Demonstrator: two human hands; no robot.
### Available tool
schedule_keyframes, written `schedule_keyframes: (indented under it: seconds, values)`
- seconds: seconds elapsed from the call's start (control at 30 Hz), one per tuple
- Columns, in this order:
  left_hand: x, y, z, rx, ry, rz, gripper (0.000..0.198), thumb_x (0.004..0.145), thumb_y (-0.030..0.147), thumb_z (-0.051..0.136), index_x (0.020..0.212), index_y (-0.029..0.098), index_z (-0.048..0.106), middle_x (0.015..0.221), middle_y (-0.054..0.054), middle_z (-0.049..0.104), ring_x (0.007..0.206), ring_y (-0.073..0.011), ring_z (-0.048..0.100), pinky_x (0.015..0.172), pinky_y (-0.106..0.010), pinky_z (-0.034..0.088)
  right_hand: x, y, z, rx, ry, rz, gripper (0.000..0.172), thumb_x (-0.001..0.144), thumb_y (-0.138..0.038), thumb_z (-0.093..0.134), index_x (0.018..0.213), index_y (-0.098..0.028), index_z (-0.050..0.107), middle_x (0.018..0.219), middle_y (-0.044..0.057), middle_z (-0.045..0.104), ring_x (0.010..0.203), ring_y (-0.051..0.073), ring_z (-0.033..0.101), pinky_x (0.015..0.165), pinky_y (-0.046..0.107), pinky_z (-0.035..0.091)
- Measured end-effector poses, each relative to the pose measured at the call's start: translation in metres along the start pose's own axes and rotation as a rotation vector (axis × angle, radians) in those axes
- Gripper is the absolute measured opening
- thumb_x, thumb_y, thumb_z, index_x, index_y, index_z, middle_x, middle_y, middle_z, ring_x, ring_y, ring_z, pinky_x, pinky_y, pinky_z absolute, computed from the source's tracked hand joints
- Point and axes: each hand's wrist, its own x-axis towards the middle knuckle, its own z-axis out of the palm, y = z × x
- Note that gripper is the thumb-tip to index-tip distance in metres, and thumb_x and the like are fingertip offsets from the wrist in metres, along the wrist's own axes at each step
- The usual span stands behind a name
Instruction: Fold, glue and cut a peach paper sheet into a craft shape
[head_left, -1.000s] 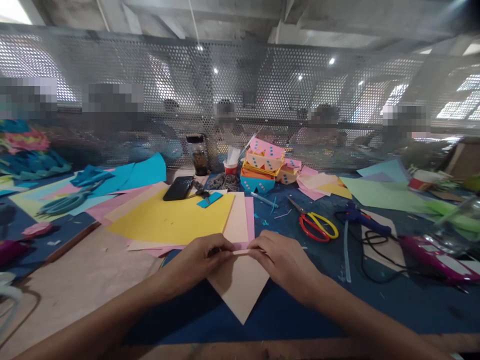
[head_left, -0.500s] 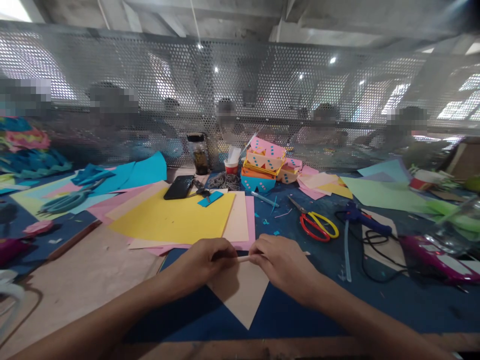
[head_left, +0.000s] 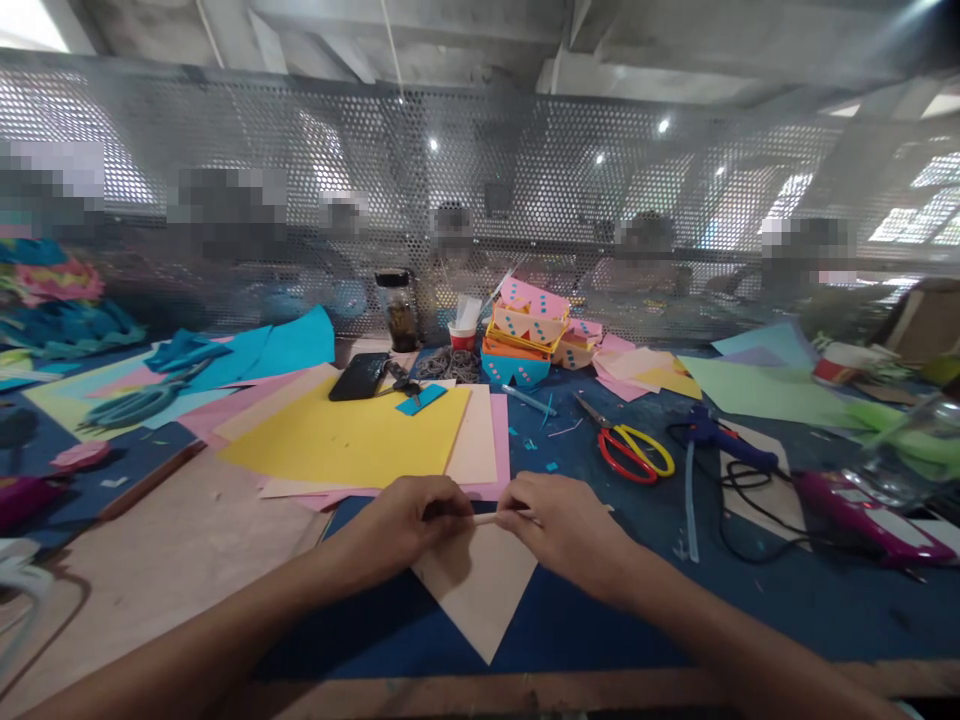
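Note:
A pale peach sheet of paper (head_left: 486,600) lies on the blue table with one corner pointing toward me. Its far edge is rolled into a thin tube. My left hand (head_left: 420,515) pinches the left part of this roll, fingers closed. On the right part, my right hand (head_left: 559,520) is closed too, thumb and fingers pressed on the roll. A short stretch of the tube shows between the two hands; the rest is hidden under the fingers. Just beyond them lies a stack of yellow paper (head_left: 352,435) with peach and pink sheets beneath.
Scissors with red and yellow handles (head_left: 634,450) lie to the right, near a blue glue gun (head_left: 731,440) with a black cord. A phone (head_left: 360,376), keys, a jar (head_left: 401,310) and decorated paper baskets (head_left: 525,330) stand further back. People sit behind the mesh screen (head_left: 495,140).
Both hands keep their pinch on the rolled paper edge, nearly still. The view has shifted very slightly.

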Motion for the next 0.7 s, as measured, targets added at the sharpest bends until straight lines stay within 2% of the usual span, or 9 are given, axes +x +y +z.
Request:
schedule_keyframes:
  seconds: [0.13,0.23,0.43,0.57,0.7]
  values:
    - [0.001,-0.003,0.003,-0.009,0.002,0.000,0.017,0.087,0.034,0.061,0.091,0.021,0.072,0.089,-0.001,0.072,0.083,-0.0183,0.066,0.070,-0.025,0.046,0.003,0.001,0.004,0.015,-0.004,-0.003,0.022,0.098,-0.038,0.056,0.094,-0.023,0.071,0.093,0.000,0.072,0.083,0.015,0.063,0.068,0.025,0.034]
    - [0.003,-0.002,0.003,-0.016,-0.013,0.006,0.021,0.088,0.037,0.060,0.093,0.021,0.072,0.091,-0.002,0.073,0.085,-0.0194,0.066,0.073,-0.026,0.046,0.005,0.001,0.007,0.008,0.005,-0.008,0.020,0.098,-0.036,0.057,0.091,-0.022,0.071,0.091,0.000,0.072,0.084,0.015,0.063,0.068,0.026,0.033]
    - [0.004,-0.002,-0.010,-0.070,-0.084,-0.047,0.027,0.085,0.041,0.065,0.102,0.023,0.074,0.096,-0.001,0.075,0.091,-0.0206,0.066,0.078,-0.027,0.047,0.004,0.002,0.002,0.010,0.009,0.013,0.019,0.097,-0.031,0.058,0.089,-0.021,0.071,0.090,0.000,0.072,0.082,0.014,0.063,0.067,0.026,0.032]
    - [0.002,-0.008,-0.017,-0.084,-0.097,-0.107,0.028,0.079,0.040,0.071,0.100,0.021,0.075,0.083,-0.001,0.075,0.079,-0.0197,0.066,0.067,-0.026,0.044,0.004,0.004,-0.002,0.045,-0.005,0.028,0.018,0.095,-0.032,0.061,0.087,-0.021,0.072,0.088,-0.001,0.072,0.080,0.013,0.062,0.066,0.025,0.031]
    - [0.002,-0.013,-0.020,-0.091,-0.087,-0.127,0.026,0.076,0.040,0.073,0.094,0.021,0.075,0.075,0.001,0.073,0.072,-0.0181,0.065,0.061,-0.024,0.041,0.003,0.002,-0.005,0.034,-0.029,0.111,0.024,0.092,-0.041,0.065,0.081,-0.021,0.070,0.079,-0.002,0.070,0.072,0.013,0.058,0.060,0.025,0.026]
